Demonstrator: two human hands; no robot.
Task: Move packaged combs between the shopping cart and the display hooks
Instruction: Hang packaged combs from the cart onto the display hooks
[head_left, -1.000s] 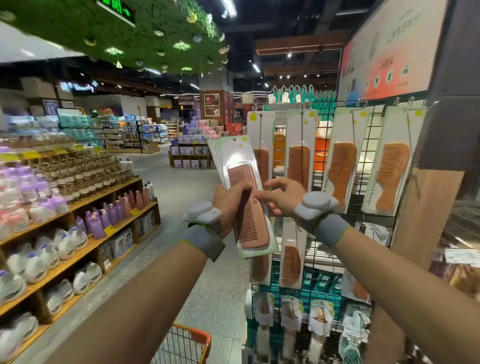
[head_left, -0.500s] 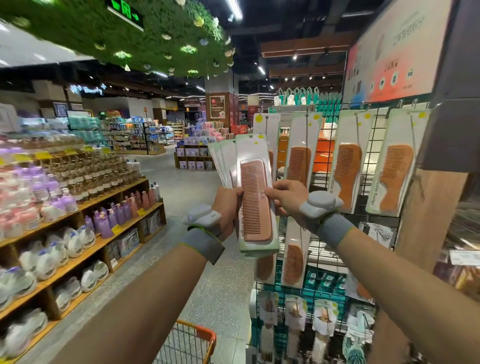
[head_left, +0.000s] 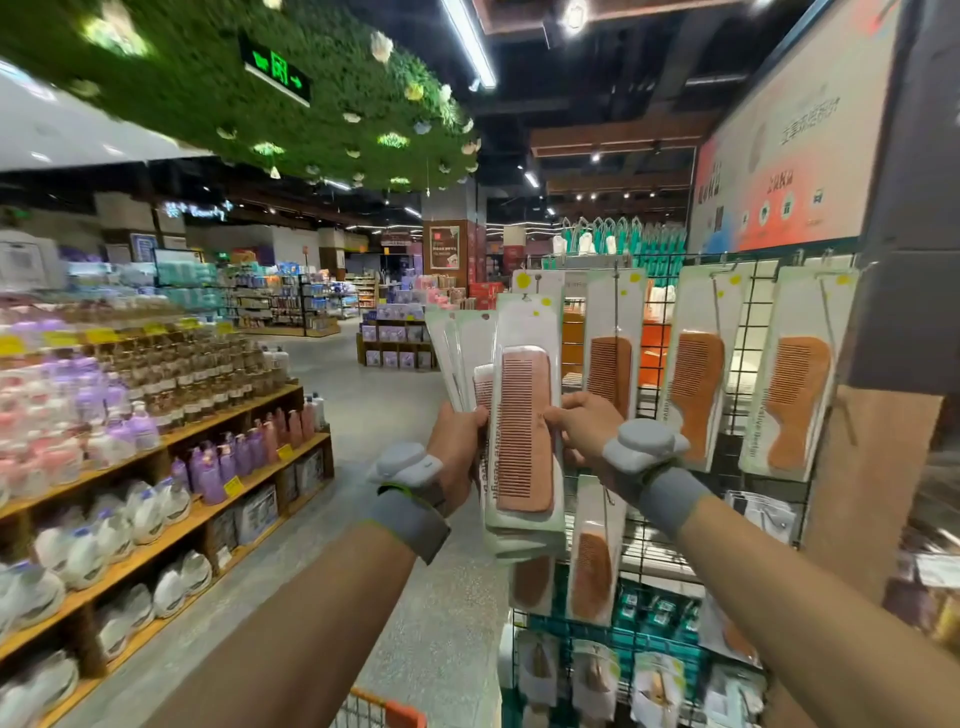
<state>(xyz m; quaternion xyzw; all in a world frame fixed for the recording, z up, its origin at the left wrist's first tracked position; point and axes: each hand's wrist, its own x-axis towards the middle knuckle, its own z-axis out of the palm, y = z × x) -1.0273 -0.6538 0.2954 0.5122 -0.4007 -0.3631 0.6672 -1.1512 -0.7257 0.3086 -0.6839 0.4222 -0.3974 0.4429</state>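
My left hand (head_left: 460, 447) grips a fanned stack of several packaged combs (head_left: 470, 358) at chest height in front of the wire display rack (head_left: 748, 374). My right hand (head_left: 584, 431) pinches the right edge of the front pack, a pinkish-brown straight comb (head_left: 524, 431) in a white card, held upright. On the rack's hooks hang more packaged wooden combs (head_left: 698, 364), several in the top row and others below. Only the orange rim of the shopping cart (head_left: 387, 712) shows at the bottom edge.
Wooden shelves (head_left: 171, 499) of bottles and pouches line the left side of the aisle. A wooden post (head_left: 878, 493) stands right of the rack. Grey floor (head_left: 363, 519) runs ahead between shelves and rack.
The front comb pack has swung from tilted to upright, and both hands have lifted it slightly closer to the rack. The view has shifted a little upward.
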